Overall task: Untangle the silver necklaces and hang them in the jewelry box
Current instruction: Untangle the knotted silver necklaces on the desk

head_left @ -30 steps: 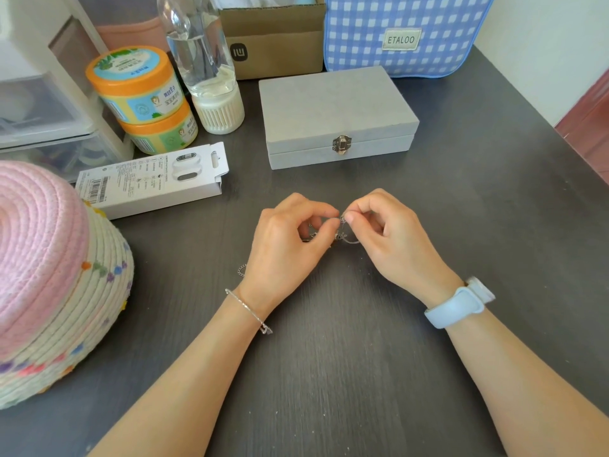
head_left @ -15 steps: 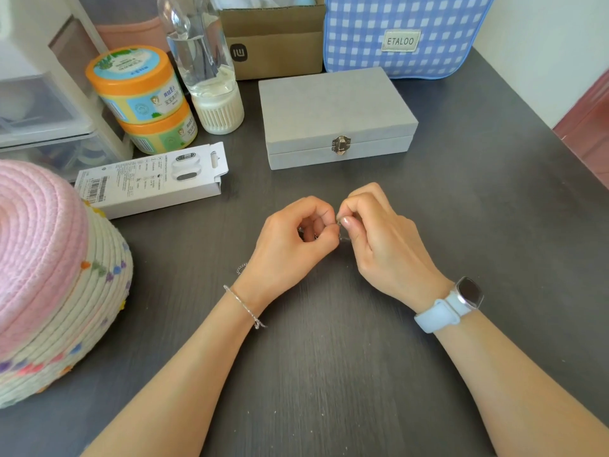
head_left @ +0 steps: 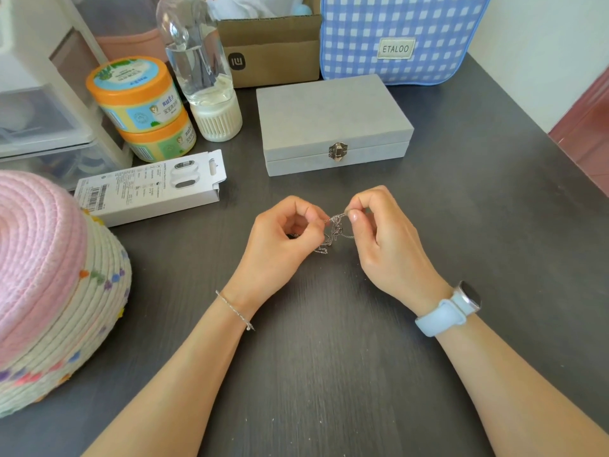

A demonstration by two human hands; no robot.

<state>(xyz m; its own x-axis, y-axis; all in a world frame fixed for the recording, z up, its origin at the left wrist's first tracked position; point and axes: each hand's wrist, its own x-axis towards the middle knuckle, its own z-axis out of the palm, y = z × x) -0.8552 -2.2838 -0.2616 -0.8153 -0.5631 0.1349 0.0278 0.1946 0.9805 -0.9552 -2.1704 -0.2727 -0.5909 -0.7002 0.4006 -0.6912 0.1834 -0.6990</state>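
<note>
A small knot of thin silver necklaces (head_left: 333, 229) hangs between my two hands just above the dark table. My left hand (head_left: 283, 245) pinches the chains from the left with thumb and forefinger. From the right, my right hand (head_left: 385, 239) pinches the top of the same tangle. Loose loops droop below the knot and partly vanish behind my left fingers. The grey velvet jewelry box (head_left: 333, 122) lies behind my hands with its lid down and its metal clasp facing me.
A white product carton (head_left: 151, 188) lies at the left, next to a pink and cream woven basket (head_left: 49, 285). Behind stand two stacked orange tubs (head_left: 141, 103), a clear bottle (head_left: 201, 67), a cardboard box (head_left: 270, 51) and a blue checked bag (head_left: 398, 34). The table's right edge (head_left: 573, 159) runs diagonally.
My hands have drawn slightly apart, and the silver tangle now shows between my fingertips, where before it was mostly hidden. My right wrist has turned a little.
</note>
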